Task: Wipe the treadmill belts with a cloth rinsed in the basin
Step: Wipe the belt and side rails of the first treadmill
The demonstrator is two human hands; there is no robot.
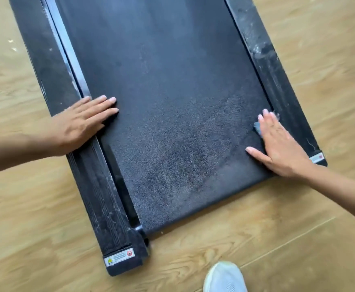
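Both hands lie flat, fingers straight. The right hand presses a small grey cloth on the right edge of the belt. The left hand rests across the left rail onto the belt. Wooden floor lies around, a white shoe nearby.

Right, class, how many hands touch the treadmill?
2: the left hand lies flat across the left rail and belt; the right hand presses a cloth at the belt's right edge.

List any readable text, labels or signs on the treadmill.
Sticker at near end of left rail: green and red pictograms; print too small to read.
Second sticker at near end of right rail: white, red mark; blurred, unreadable.
Nothing else legible.
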